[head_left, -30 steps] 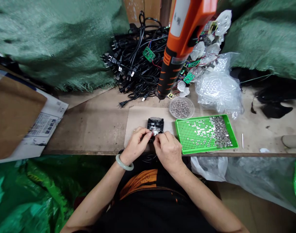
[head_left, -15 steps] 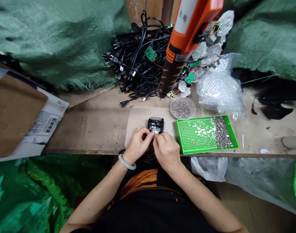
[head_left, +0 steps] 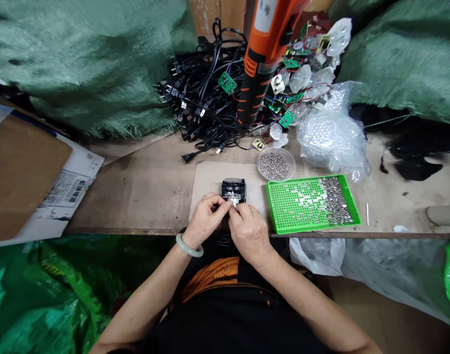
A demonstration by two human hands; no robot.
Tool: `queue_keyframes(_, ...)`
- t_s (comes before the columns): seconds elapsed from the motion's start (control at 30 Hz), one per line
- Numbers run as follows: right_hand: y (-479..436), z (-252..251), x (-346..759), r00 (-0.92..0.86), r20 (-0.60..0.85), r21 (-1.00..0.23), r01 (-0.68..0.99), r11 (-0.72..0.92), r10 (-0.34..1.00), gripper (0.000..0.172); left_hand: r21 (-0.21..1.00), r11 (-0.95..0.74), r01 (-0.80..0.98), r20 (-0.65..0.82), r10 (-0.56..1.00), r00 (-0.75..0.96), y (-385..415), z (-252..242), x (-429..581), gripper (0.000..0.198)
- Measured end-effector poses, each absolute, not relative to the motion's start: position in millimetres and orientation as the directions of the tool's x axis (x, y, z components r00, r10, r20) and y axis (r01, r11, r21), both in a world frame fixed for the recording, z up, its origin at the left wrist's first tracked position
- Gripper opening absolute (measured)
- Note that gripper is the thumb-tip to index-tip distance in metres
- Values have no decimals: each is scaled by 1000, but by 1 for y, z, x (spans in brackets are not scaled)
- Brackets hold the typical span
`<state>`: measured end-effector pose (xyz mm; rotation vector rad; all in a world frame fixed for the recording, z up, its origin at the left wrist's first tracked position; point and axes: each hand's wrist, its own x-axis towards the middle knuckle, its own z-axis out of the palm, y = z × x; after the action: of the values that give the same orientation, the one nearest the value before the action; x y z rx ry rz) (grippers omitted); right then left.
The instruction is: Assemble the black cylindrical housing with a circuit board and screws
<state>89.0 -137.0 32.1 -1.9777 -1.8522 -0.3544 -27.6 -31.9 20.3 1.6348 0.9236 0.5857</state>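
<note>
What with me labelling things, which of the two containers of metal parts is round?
The clear dish, at the far left corner of the green tray; its rim curves, while the tray is rectangular.

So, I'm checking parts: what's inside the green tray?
The green tray holds small metal pieces, heaped toward its right end, scattered mid-tray; whatever lies under the heap is covered.

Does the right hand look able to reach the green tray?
Likely yes: the right hand is close to the green tray, and nothing seems to stand between them, though it's busy at the black device.
</note>
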Motion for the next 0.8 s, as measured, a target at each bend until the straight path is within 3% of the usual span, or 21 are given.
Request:
queue_keyframes(0.4,-139,36,89,128,464,-190,981,-43,877,15,960,-22,279,-128,853,506,-35,22,-23,27)
queue_keyframes(0.7,-138,38,98,189,347,-344,937,-63,919,24,968,86,234,-199,832,518,-37,17,-38,18)
queue_keyframes(0.8,-138,38,102,213,335,-423,904,-55,918,25,975,33,218,-147,835,531,-37,15,-37,18)
